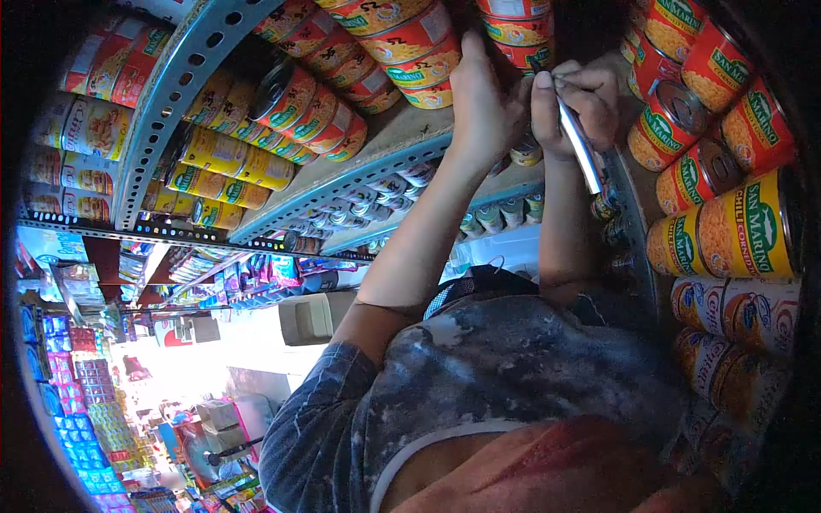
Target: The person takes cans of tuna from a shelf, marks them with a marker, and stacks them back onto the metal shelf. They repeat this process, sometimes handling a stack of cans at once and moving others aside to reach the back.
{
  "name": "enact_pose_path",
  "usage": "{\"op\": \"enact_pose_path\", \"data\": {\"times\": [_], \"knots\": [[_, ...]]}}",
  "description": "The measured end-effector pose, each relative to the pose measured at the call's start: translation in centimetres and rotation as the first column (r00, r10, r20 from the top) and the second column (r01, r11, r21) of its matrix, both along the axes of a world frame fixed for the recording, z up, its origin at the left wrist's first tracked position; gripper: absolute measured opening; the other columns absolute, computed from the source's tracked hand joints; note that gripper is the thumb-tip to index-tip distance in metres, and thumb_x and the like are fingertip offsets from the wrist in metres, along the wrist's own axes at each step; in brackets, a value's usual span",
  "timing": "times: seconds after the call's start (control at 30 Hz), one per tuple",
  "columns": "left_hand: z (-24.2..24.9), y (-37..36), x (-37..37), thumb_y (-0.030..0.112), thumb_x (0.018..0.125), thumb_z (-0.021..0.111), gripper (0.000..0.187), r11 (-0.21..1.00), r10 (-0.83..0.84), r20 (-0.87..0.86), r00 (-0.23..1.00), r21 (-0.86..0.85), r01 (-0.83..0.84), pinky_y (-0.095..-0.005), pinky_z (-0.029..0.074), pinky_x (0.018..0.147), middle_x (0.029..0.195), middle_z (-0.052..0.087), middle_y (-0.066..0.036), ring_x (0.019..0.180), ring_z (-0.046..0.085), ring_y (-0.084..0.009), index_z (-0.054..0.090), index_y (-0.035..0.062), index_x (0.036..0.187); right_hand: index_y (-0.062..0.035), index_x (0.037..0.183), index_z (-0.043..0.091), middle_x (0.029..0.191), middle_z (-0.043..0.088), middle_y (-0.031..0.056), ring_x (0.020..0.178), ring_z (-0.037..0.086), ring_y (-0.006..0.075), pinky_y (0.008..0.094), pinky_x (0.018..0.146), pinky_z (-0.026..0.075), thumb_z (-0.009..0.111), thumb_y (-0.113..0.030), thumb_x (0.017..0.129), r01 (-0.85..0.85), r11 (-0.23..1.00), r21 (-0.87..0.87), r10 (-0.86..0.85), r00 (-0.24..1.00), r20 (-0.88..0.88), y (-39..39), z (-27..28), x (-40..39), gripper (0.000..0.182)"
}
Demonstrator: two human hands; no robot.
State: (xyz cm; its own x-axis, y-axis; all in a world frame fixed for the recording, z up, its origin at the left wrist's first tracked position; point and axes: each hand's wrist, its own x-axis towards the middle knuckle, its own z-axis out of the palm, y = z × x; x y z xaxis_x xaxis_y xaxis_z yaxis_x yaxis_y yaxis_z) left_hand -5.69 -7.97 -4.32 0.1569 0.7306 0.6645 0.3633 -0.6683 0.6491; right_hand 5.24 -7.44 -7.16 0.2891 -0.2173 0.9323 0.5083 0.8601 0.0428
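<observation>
Your right hand [590, 103] is pinching a silver pen [581, 147] — its tip is pointing toward a red San Marino can [518, 32]. Your left hand [489, 107] is hovering beside that can, fingers mostly hidden; you can't tell their grip. A yellow can [742, 231] is reading "SAN MARINO CHILI".

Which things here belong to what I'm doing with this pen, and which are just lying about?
Seem to belong to the job:
pen, in the right hand
red cans by its tip
left hand, beside them

Just around:
yellow chili cans, far right
white-labelled cans, below those
colourful packets, lower left
</observation>
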Motion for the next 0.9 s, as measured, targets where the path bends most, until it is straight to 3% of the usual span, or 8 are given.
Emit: {"op": "enact_pose_path", "data": {"times": [0.23, 0.3, 0.53, 0.6, 0.63, 0.7, 0.8, 0.9], "knots": [[0.2, -0.3, 0.3, 0.002, 0.070, 0.076, 0.053, 0.997, -0.073, 0.074, 0.995, 0.045, 0.070, -0.0402, 0.052, 0.074, 0.090, 0.065, -0.023, 0.086, 0.066, -0.0371, 0.040, -0.0041, 0.108, -0.0055, 0.075, 0.052, 0.074, 0.053, 0.0107, 0.052, 0.055, 0.0194, 0.0289, 0.046, 0.046, 0.070, -0.001, 0.076, 0.191, 0.981, -0.021, -0.192, 0.978, -0.083, -0.6, -0.8, 0.6, 0.018], [0.3, -0.2, 0.5, 0.003, 0.071, 0.077, 0.053, 0.994, -0.091, 0.069, 0.993, 0.061, 0.087, -0.0405, 0.052, 0.076, 0.091, 0.064, -0.024, 0.088, 0.066, -0.0371, 0.039, -0.0049, 0.108, -0.0058, 0.076, 0.051, 0.073, 0.053, 0.0108, 0.052, 0.055, 0.0201, 0.0297, 0.046, 0.046, 0.070, -0.002, 0.076, 0.123, 0.992, 0.011, -0.121, 0.985, -0.124, -0.1, -1.2, 0.2, 0.019], [0.9, 1.8, 2.4, 0.035, 0.079, 0.078, 0.059, 0.999, -0.043, 0.165, 0.985, -0.017, 0.047, -0.0414, 0.052, 0.077, 0.093, 0.065, -0.025, 0.088, 0.067, -0.0320, 0.043, -0.0070, 0.102, -0.0049, 0.082, 0.049, 0.076, 0.052, 0.0119, 0.052, 0.055, 0.0182, 0.0260, 0.044, 0.046, 0.069, -0.003, 0.078, 0.152, 0.986, 0.066, -0.142, 0.980, -0.142, -0.8, -0.7, 0.4, 0.020], [4.0, 0.2, 2.9, 0.030, 0.099, 0.051, 0.043, 0.972, -0.166, 0.223, 0.961, -0.130, 0.198, -0.0355, 0.048, 0.084, 0.111, 0.060, -0.018, 0.097, 0.060, -0.0243, 0.048, -0.0057, 0.123, -0.0038, 0.083, 0.049, 0.078, 0.051, 0.0123, 0.054, 0.055, 0.0172, 0.0250, 0.043, 0.046, 0.068, -0.003, 0.080, 0.097, 0.991, 0.088, -0.085, 0.988, -0.130, -1.0, -0.4, 0.4, 0.019], [3.9, 0.4, 3.0, 0.030, 0.099, 0.051, 0.043, 0.971, -0.166, 0.222, 0.961, -0.133, 0.198, -0.0355, 0.048, 0.084, 0.111, 0.060, -0.018, 0.097, 0.060, -0.0243, 0.048, -0.0057, 0.123, -0.0034, 0.083, 0.049, 0.077, 0.051, 0.0121, 0.054, 0.055, 0.0172, 0.0252, 0.043, 0.046, 0.067, -0.003, 0.080, 0.142, 0.979, 0.149, -0.123, 0.983, -0.133, -1.0, -0.2, 0.5, 0.019], [3.8, 1.1, 3.3, 0.038, 0.096, 0.058, 0.039, 0.950, -0.155, 0.292, 0.944, -0.217, 0.223, -0.0314, 0.048, 0.068, 0.083, 0.061, -0.006, 0.075, 0.058, -0.0162, 0.055, -0.0010, 0.100, -0.0030, 0.083, 0.049, 0.077, 0.051, 0.0120, 0.053, 0.054, 0.0173, 0.0254, 0.043, 0.046, 0.067, -0.003, 0.080, 0.186, 0.961, 0.205, -0.160, 0.978, -0.137, -1.1, 0.4, 0.7, 0.018], [3.6, 1.2, 2.7, 0.038, 0.096, 0.057, 0.038, 0.878, -0.228, 0.377, 0.898, -0.320, 0.357, -0.0281, 0.046, 0.061, 0.077, 0.059, -0.003, 0.068, 0.055, -0.0135, 0.058, -0.0003, 0.093, -0.0012, 0.077, 0.049, 0.072, 0.048, 0.0116, 0.048, 0.050, 0.0168, 0.0248, 0.040, 0.040, 0.065, -0.003, 0.078, 0.163, 0.947, 0.276, -0.106, 0.972, -0.211, -1.2, 0.8, 0.8, 0.017], [3.2, 1.2, 2.7, 0.037, 0.096, 0.057, 0.039, 0.913, -0.234, 0.415, 0.879, -0.217, 0.346, -0.0284, 0.048, 0.066, 0.085, 0.062, -0.005, 0.075, 0.058, -0.0141, 0.059, -0.0013, 0.101, -0.0008, 0.077, 0.047, 0.073, 0.047, 0.0110, 0.048, 0.050, 0.0158, 0.0233, 0.040, 0.039, 0.065, -0.002, 0.079, 0.311, 0.926, 0.212, -0.285, 0.947, -0.146, -0.9, 0.3, 1.3, 0.018]]}}
